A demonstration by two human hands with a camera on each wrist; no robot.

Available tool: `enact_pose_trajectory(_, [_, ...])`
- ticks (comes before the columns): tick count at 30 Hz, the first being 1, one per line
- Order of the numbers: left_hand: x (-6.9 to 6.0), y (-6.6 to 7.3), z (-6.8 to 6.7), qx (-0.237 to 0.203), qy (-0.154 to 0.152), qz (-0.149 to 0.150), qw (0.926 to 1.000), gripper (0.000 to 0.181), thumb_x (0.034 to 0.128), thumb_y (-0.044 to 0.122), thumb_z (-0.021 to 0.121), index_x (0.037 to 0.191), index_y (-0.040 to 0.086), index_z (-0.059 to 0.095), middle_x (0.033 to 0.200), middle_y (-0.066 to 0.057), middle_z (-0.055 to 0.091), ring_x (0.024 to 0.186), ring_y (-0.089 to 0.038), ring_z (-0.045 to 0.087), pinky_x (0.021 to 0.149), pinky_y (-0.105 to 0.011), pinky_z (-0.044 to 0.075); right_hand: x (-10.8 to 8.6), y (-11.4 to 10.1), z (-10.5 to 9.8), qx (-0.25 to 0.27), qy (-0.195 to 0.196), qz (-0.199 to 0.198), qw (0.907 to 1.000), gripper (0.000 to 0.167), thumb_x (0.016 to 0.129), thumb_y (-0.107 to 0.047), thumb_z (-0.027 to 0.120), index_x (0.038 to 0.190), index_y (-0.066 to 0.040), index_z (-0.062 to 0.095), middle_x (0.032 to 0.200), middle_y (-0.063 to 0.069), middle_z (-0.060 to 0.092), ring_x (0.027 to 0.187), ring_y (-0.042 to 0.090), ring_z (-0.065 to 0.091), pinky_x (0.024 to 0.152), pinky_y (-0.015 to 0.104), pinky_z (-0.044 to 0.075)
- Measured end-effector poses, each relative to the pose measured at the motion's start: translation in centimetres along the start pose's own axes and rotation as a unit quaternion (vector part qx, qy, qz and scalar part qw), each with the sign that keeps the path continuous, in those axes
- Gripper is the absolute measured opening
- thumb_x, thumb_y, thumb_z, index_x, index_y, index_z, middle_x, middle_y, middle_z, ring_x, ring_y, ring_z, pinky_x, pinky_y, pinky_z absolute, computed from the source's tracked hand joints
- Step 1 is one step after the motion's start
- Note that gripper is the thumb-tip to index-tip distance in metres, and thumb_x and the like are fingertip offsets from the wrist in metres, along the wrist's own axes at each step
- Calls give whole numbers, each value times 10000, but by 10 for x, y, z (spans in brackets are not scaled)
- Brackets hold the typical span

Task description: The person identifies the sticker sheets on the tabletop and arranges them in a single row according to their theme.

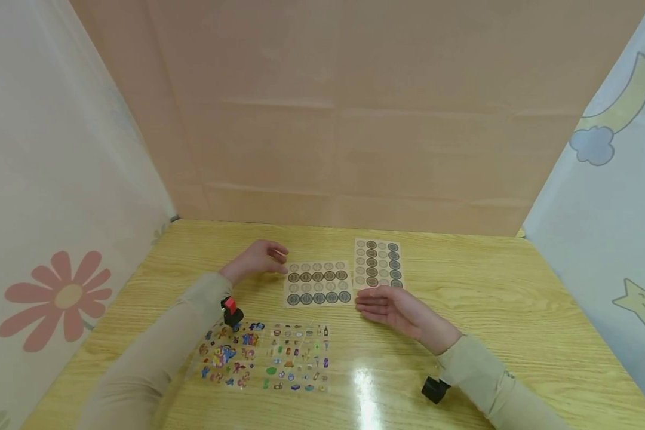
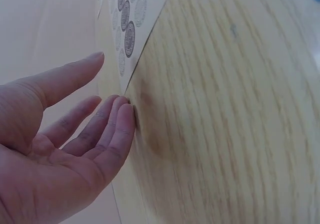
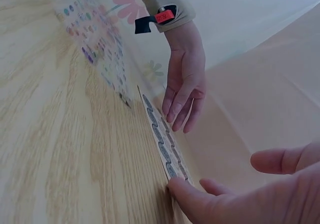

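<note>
Your two hands flank a pale sheet of printed circles (image 1: 318, 287), which lies flat on the wood-grained bench (image 1: 489, 310) in four rows of five, alternately light and dark. Your left hand (image 1: 257, 261) stands at the sheet's far left corner, its fingers loosely bent, the thumb set well apart from them, and nothing in its grasp; whether a fingertip touches the paper you cannot tell. Your right hand (image 1: 389, 306) lies at the opposite side, fingers extended and palm turned toward the sheet, likewise holding nothing; contact with the edge is uncertain. A second circle sheet (image 1: 378, 263), turned lengthwise away from you, lies just beyond the right hand, beside the first. Nearer you, partly under the left sleeve (image 1: 156, 352), spread small colourful pictures (image 1: 298, 358) on clear sheeting. A black fitting with a red part (image 1: 231, 310) sits at your left cuff, and a black block (image 1: 435, 389) at your right. A plain tan backdrop (image 1: 333, 149) rises behind the bench.
</note>
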State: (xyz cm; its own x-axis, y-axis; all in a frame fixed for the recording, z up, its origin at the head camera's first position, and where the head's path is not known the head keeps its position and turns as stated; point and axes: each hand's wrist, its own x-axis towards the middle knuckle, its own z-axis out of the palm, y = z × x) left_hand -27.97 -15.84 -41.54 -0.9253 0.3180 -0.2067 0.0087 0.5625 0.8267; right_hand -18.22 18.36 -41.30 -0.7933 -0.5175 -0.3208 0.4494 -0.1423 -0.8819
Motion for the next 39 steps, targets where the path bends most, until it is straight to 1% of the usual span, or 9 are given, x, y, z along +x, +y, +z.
enact_pose_trajectory(4, [3, -2, 3, -1, 42, 39, 10000, 498, 796, 43, 766, 1243, -43, 564, 1117, -164, 641, 982, -250, 614, 836, -340, 538, -1, -2, 2, 73, 76, 10, 9999, 509, 1010, -144, 356, 1360, 214, 261, 1401, 381, 309, 1307, 444, 351, 1094, 452, 313])
enact_pose_trajectory(9, [7, -2, 7, 78, 87, 178, 9998, 481, 771, 0, 777, 1206, -56, 579, 1060, -160, 656, 924, -239, 635, 838, -339, 536, 0, -5, 4, 449, 157, 143, 9988, 530, 1006, -141, 327, 1387, 204, 200, 1431, 386, 242, 1339, 458, 283, 1104, 454, 293])
enact_pose_trajectory(11, [8, -2, 8, 83, 110, 244, 9996, 472, 759, -23, 781, 1187, -63, 584, 1031, -160, 657, 887, -231, 640, 826, -333, 538, 1, -7, 3, 628, 97, 227, 9977, 536, 1008, -144, 297, 1402, 195, 167, 1447, 383, 207, 1352, 461, 250, 1112, 456, 274])
enact_pose_trajectory(14, [10, -3, 10, -3, 161, 230, 9996, 463, 746, -55, 782, 1167, -62, 592, 998, -157, 653, 851, -220, 635, 799, -323, 546, 1, -9, 1, 897, -70, 365, 9953, 552, 1013, -155, 262, 1428, 176, 111, 1471, 375, 153, 1369, 461, 201, 1126, 459, 241])
enact_pose_trajectory(19, [12, -5, 12, -161, 229, 210, 9994, 454, 728, -87, 782, 1144, -66, 600, 961, -152, 652, 816, -213, 637, 757, -305, 557, 2, -11, -3, 1177, -300, 512, 9913, 606, 1002, -180, 298, 1447, 154, 59, 1490, 359, 109, 1381, 460, 160, 1137, 464, 209])
enact_pose_trajectory(25, [12, -4, 13, -142, 344, 170, 9992, 426, 713, -85, 794, 1101, -69, 618, 929, -148, 669, 786, -212, 654, 747, -309, 562, 2, -13, -4, 1192, -396, 572, 9904, 633, 1000, -206, 322, 1452, 146, 52, 1496, 351, 107, 1385, 452, 159, 1143, 471, 184])
enact_pose_trajectory(32, [13, 3, 13, 248, 463, -31, 9986, 406, 714, -14, 822, 1071, -44, 630, 909, -117, 683, 771, -193, 629, 700, -294, 545, 6, -14, -3, 1110, -348, 650, 9911, 635, 1002, -225, 324, 1447, 149, 66, 1491, 352, 134, 1381, 444, 184, 1147, 465, 178])
enact_pose_trajectory(35, [12, 5, 13, 195, 453, -95, 9987, 409, 710, -26, 821, 1068, -54, 627, 912, -135, 681, 753, -193, 629, 684, -292, 548, 8, -14, -2, 1083, -325, 666, 9914, 625, 1005, -226, 308, 1443, 152, 72, 1489, 353, 140, 1380, 445, 185, 1148, 462, 177])
enact_pose_trajectory(39, [10, 7, 12, 214, 436, -64, 9988, 381, 716, -25, 817, 1045, -70, 629, 877, -142, 683, 722, -190, 627, 659, -293, 543, 10, -12, -1, 1112, -209, 644, 9915, 602, 1009, -214, 279, 1439, 159, 83, 1489, 346, 146, 1377, 443, 193, 1147, 460, 183])
